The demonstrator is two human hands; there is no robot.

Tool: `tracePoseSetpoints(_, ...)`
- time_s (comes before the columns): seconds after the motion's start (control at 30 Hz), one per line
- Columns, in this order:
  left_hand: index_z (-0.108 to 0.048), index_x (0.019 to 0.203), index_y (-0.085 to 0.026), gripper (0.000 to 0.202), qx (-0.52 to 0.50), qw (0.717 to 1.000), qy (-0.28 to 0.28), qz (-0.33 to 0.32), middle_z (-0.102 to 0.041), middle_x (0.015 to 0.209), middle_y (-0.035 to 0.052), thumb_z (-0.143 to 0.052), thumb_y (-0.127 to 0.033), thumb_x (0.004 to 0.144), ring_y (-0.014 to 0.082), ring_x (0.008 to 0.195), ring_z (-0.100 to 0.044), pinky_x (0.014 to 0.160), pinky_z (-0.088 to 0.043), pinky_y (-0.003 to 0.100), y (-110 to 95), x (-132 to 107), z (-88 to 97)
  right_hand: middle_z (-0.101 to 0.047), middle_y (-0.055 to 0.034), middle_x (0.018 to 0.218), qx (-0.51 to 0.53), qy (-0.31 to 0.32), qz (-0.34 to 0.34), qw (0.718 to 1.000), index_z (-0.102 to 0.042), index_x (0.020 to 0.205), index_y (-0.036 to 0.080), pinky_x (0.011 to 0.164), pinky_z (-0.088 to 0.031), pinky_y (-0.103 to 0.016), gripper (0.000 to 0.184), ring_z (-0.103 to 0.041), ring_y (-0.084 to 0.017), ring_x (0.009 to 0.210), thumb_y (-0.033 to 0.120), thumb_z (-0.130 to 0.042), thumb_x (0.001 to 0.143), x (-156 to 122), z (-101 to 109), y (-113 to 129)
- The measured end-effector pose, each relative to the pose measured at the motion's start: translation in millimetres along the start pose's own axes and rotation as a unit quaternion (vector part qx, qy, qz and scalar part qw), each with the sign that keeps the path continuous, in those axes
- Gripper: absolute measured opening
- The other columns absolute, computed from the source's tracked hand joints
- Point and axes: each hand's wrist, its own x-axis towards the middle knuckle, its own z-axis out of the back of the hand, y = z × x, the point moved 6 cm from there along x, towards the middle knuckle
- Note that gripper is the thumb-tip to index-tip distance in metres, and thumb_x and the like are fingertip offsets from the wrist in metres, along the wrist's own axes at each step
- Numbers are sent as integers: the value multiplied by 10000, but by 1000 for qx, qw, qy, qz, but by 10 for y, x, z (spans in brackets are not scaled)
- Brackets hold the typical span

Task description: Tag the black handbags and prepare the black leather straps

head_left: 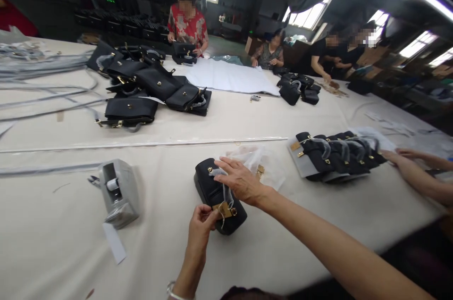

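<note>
A small black handbag (203, 182) with gold-coloured fittings lies on the pale table in front of me. Its handle (227, 196) is wrapped in clear or greyish plastic. My left hand (202, 227) pinches the edge of a tan hang tag (222, 210) with a pale string, at the bag's near end. Over the far end of the handle is my right hand (244, 182), its fingers stretched and apart; whether the fingertips touch the wrapping I cannot tell. Just beyond that hand lies a clear plastic bag (274, 165) with several small tan tags (261, 171) in it.
A grey tape dispenser (129, 191) stands at left, a white paper strip (114, 243) beside it. Several black bags (332, 156) sit in a row at right, near a co-worker's hands (399, 158). More black bags (148, 78) are heaped across the table. Other people work at the far side.
</note>
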Motion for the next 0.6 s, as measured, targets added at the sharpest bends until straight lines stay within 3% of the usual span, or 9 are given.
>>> tracePoseSetpoints(0.1, -556, 888, -178, 576, 8, 999, -37, -3, -590, 775, -13, -872, -486, 518, 141, 644, -595, 535, -463, 232, -89, 8, 11, -442, -139, 1533, 1, 13, 3, 1000, -682, 1159, 208, 1125, -379, -493, 344, -352, -308, 1446, 46, -522, 901, 28, -37, -15)
tracePoseSetpoints(0.2, -525, 826, -184, 546, 14, 1000, -21, 3, -522, 669, -55, -863, -486, 521, 113, 584, -539, 522, -419, 214, -146, 7, -40, -455, -140, 1526, 16, 23, 18, 999, -696, 1112, 205, 1132, -361, -501, 327, -375, -311, 1431, 35, -546, 877, 35, 1, 0)
tracePoseSetpoints(0.3, -503, 749, -185, 504, 22, 1000, -4, 22, -512, 616, -60, -868, -449, 522, 102, 553, -525, 508, -394, 205, -132, -11, -60, -489, -164, 1491, 32, 28, 23, 999, -710, 1061, 185, 1124, -349, -549, 331, -424, -335, 1392, -6, -539, 851, 44, 53, -29)
tracePoseSetpoints(0.6, -482, 868, -186, 579, -8, 999, -28, 28, -521, 740, -49, -901, -386, 522, 92, 614, -539, 555, -443, 203, -60, -127, -73, -528, -164, 1452, 44, 55, 42, 997, -707, 974, 166, 1125, -330, -569, 311, -465, -352, 1355, -28, -531, 806, 118, 100, 43)
